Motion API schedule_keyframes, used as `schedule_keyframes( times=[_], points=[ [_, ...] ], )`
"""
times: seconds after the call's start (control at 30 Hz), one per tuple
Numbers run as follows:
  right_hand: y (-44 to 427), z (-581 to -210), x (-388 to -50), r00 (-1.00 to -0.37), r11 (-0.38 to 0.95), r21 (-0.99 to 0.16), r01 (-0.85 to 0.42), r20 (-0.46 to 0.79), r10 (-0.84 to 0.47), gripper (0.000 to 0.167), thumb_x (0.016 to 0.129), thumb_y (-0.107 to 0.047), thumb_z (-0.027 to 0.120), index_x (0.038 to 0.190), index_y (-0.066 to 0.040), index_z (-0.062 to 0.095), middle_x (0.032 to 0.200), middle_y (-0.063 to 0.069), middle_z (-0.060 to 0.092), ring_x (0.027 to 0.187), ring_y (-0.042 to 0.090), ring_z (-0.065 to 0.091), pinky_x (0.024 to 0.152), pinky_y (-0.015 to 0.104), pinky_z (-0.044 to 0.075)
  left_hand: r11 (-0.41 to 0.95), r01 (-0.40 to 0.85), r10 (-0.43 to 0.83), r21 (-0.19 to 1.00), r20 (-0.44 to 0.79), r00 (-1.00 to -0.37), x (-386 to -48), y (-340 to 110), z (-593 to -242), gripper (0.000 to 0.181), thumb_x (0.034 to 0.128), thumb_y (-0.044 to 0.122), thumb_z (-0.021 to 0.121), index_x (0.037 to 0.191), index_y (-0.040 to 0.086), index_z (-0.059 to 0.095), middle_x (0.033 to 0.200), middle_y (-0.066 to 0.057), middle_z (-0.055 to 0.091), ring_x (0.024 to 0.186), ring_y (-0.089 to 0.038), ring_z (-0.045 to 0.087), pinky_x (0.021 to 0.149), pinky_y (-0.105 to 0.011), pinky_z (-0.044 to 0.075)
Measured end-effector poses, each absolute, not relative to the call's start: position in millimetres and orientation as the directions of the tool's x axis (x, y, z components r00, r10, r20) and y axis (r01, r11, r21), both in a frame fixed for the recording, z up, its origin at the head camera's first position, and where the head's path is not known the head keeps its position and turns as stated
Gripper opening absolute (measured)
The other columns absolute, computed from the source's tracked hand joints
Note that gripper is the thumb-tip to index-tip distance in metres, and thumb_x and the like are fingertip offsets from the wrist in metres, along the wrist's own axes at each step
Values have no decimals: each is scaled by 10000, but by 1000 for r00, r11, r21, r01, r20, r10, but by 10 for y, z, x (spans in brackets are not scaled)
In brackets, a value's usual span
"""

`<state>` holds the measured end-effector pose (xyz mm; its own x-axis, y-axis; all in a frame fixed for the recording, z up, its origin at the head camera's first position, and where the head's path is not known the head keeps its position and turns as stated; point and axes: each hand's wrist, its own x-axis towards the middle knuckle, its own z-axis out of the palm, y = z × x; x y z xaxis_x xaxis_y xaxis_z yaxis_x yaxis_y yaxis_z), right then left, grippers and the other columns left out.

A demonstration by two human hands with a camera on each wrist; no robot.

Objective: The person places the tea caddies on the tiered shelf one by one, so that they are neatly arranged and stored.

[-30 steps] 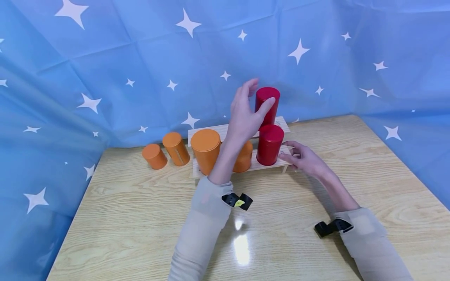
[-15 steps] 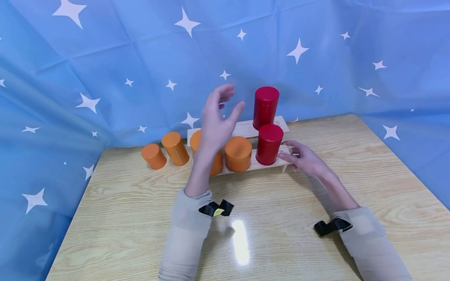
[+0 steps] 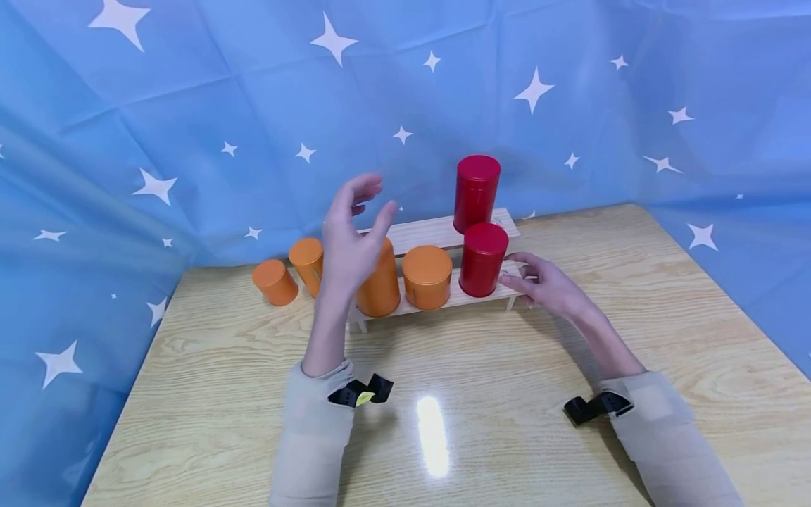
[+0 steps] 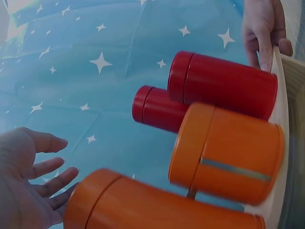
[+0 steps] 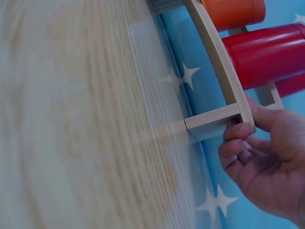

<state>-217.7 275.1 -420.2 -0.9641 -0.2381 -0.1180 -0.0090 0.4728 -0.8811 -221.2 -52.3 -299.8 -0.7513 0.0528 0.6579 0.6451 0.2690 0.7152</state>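
Note:
A two-tier wooden shelf (image 3: 424,232) bears a red can (image 3: 477,193) on its upper tier. On the lower tier stand a second red can (image 3: 483,259), a short orange can (image 3: 427,278) and a tall orange can (image 3: 380,282). My left hand (image 3: 350,246) holds nothing; it is raised over the shelf's left end with its fingers loosely bent, and hides part of the tall orange can. At the shelf's right end my right hand (image 3: 550,286) pinches the board's edge; in the right wrist view my right hand (image 5: 271,157) has thumb and fingers round the board's corner.
Left of the shelf, two smaller orange cans stand on the wooden table (image 3: 222,394): a short one (image 3: 276,283) and a taller one (image 3: 307,264), partly behind my left hand. A blue curtain (image 3: 253,105) with white stars hangs behind and at the sides.
My left hand has moved away from the upper red can, leftward and slightly down to the shelf's left end. The upper red can stays on the upper tier, and my right hand keeps its place.

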Motion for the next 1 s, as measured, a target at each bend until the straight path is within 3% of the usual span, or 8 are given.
schedule_keyframes(
  times=[0.27,0.67,1.0],
  points=[
    [2741,-4201,-2180,-964,472,-882,-10,-117,-239,692,974,-333,686,1509,-41,359,864,170,506,657,319,553,617,343,502,284,627,7,725,652,-758,-2164,-771,-3106,345,960,66,678,1280,-38,602,1206,-151,645,1154,-277,576,982,-368,444],
    [2748,-4226,-2184,-966,479,-878,-18,-109,-236,671,981,-325,678,1492,-18,370,848,149,497,632,278,539,607,337,496,336,596,-42,729,644,-764,-2172,-1061,-3277,328,959,48,674,1266,-43,606,1206,-162,642,1135,-244,580,977,-374,443],
    [2755,-4215,-2186,-965,478,-878,-7,-120,-235,691,978,-334,682,1504,-26,356,868,159,495,645,295,539,609,342,494,343,521,-91,782,579,-810,-2223,-1273,-3349,343,952,42,683,1269,-54,597,1218,-146,632,1145,-280,574,1001,-401,436]
  ],
)
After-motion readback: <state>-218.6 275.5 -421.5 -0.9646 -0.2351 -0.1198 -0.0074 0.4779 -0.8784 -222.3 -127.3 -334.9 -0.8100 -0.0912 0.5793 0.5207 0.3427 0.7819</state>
